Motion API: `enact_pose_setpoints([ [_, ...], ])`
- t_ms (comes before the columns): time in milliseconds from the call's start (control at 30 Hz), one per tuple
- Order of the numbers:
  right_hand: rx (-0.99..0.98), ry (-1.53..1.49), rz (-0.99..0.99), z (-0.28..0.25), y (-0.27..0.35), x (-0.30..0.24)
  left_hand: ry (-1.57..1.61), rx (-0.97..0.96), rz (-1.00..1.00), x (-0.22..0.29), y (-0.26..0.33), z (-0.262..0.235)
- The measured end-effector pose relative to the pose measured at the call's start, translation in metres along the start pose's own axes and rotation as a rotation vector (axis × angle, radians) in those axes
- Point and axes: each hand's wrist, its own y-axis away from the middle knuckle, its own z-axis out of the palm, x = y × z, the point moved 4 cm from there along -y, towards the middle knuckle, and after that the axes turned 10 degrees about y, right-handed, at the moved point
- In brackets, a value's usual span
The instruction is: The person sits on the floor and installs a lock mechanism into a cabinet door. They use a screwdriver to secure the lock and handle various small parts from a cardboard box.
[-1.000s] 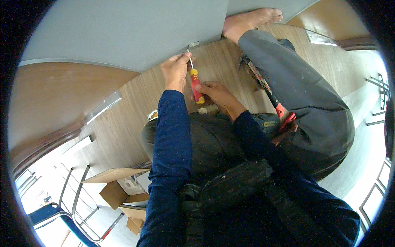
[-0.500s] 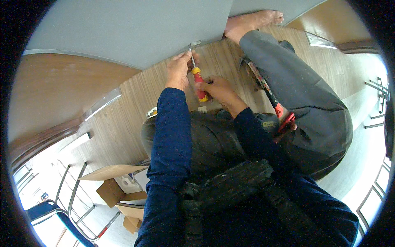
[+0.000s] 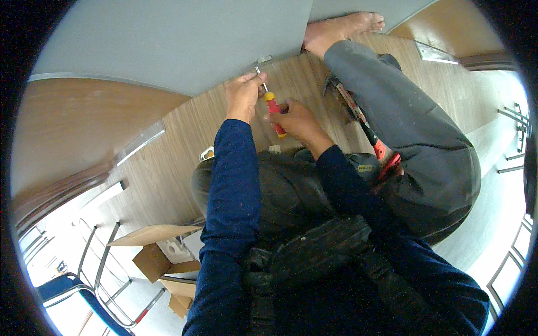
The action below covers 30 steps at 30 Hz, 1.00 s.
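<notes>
A screwdriver (image 3: 275,115) with a red and yellow handle points away from me. My right hand (image 3: 300,120) is closed around its handle. Farther up, my left hand (image 3: 244,94) pinches the metal shaft between thumb and fingers. The tip reaches a small light-coloured fitting (image 3: 263,59) at the bottom edge of a grey panel (image 3: 185,39). Whether the tip sits in a screw is too small to tell.
A hammer (image 3: 358,115) with a red and black handle lies by my bent leg (image 3: 409,106), beside a red-handled tool (image 3: 389,168). An opened cardboard box (image 3: 152,262) and a blue chair (image 3: 61,288) stand at lower left. Brown panels (image 3: 95,112) flank the grey one.
The screwdriver's handle has swung slightly to the right and its blur is gone. My left hand's fingers have closed up on the shaft. The hammer stays beside my leg.
</notes>
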Motion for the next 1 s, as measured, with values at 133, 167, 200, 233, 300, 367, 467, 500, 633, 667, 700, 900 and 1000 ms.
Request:
enact_pose_setpoints([
  [133,-0.057,0.104,0.067,-0.005,-0.004,-0.004,0.024,-0.092,-0.02,0.0,-0.004,-0.001],
  [167,-0.174,-0.131,0.055,-0.003,0.0,0.0,0.02,-0.109,-0.016,0.0,-0.002,-0.002],
  [200,-0.286,-0.366,0.037,-0.007,0.009,0.002,0.026,-0.134,-0.028,0.0,-0.003,-0.002],
  [233,-0.399,-0.6,0.017,-0.008,0.015,-0.001,0.033,-0.159,-0.039,0.0,-0.003,-0.002],
  [300,-0.253,-0.383,-0.02,-0.008,-0.005,0.02,0.069,-0.217,-0.07,-0.002,-0.004,0.005],
  [367,-0.079,-0.117,-0.022,-0.003,-0.011,0.022,0.128,-0.253,-0.107,-0.005,-0.005,0.002],
  [467,0.164,0.238,-0.014,0.004,-0.002,0.002,0.099,-0.249,-0.12,-0.004,-0.003,-0.003],
  [500,0.192,0.272,-0.023,0.004,0.0,0.002,0.052,-0.221,-0.099,-0.003,-0.004,-0.002],
  [633,-0.025,-0.258,0.1,0.0,-0.011,0.013,0.035,-0.175,-0.063,-0.006,-0.007,0.001],
  [667,-0.087,-0.285,0.07,-0.002,-0.01,0.015,0.074,-0.181,-0.066,-0.008,-0.009,0.001],
  [700,-0.15,-0.313,0.04,-0.004,-0.007,0.015,0.106,-0.198,-0.08,-0.008,-0.009,0.001],
  [900,-0.031,-0.169,-0.036,-0.005,-0.005,0.004,0.229,-0.228,-0.188,-0.008,-0.004,0.003],
  [1000,-0.09,-0.322,0.017,-0.009,0.003,0.001,0.337,-0.248,-0.178,-0.014,-0.007,0.002],
])
